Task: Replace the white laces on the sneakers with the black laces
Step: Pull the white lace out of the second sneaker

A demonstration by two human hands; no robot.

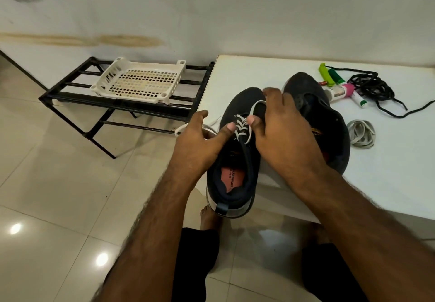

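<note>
Head view: both hands' fingers grip the laced sneaker (237,160); black laces (372,89) lie beyond the second sneaker (317,113).

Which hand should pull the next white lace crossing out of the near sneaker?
Probably the right hand: its thumb and fingers already sit at the white lace crossings. The left hand holds the near sneaker by its side, steadying it.

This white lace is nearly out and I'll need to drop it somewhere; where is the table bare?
Bare patches: the table's near right part, below the pulled white lace, and the far strip between the second sneaker's toe and the wall. Crowded: the far right, with markers and black laces.
</note>
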